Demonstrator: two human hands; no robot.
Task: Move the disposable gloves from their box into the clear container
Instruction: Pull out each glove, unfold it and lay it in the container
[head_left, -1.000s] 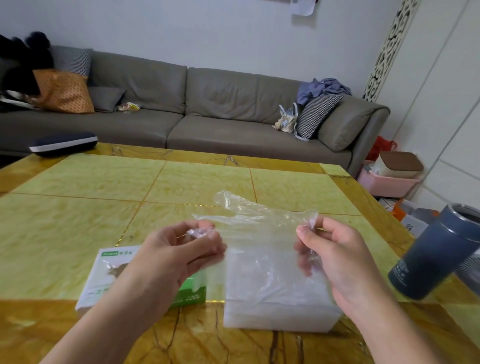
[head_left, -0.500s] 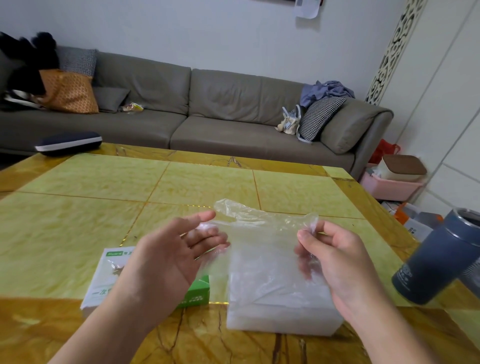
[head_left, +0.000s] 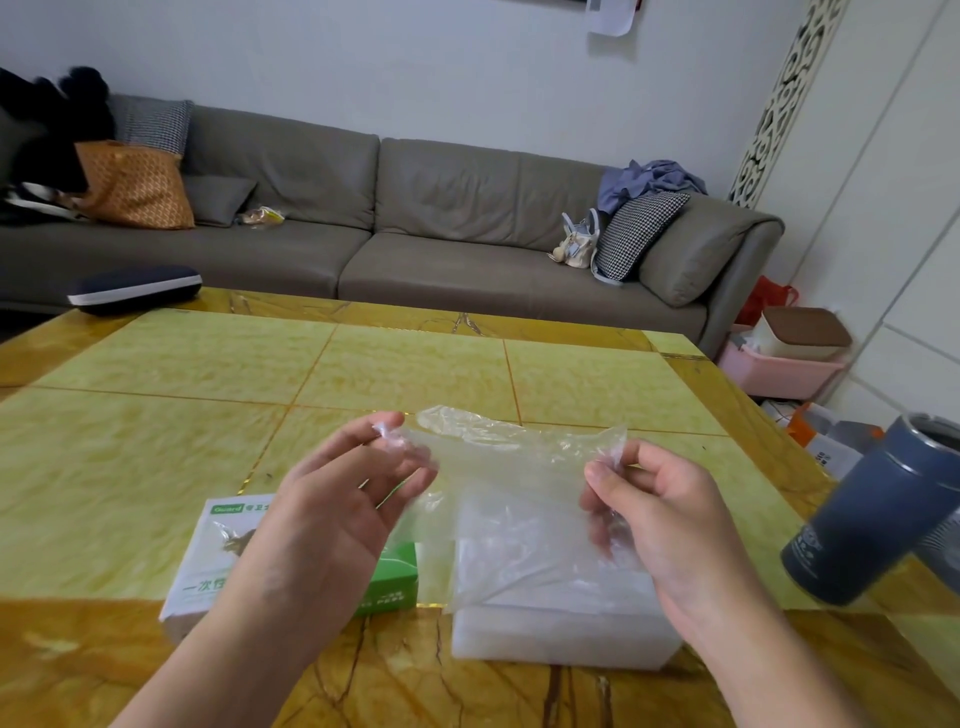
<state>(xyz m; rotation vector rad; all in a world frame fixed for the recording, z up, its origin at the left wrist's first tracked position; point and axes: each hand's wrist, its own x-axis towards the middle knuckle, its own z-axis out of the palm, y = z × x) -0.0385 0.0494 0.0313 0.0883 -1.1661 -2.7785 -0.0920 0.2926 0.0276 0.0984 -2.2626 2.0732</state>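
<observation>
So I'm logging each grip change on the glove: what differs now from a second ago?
The left hand has uncurled from a closed pinch; now only the thin clear plastic glove's corner sits at its fingertips. The right hand pinches the other corner as before. The green-and-white glove box, clear plastic container and dark blue tumbler stayed put.

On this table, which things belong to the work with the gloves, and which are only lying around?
Belong to the job:
- glove, stretched between the left hand and right hand
- glove box
- clear container

Just lying about:
- dark blue cup
- dark case at the far table edge
- sofa with cushions and clothes
</observation>
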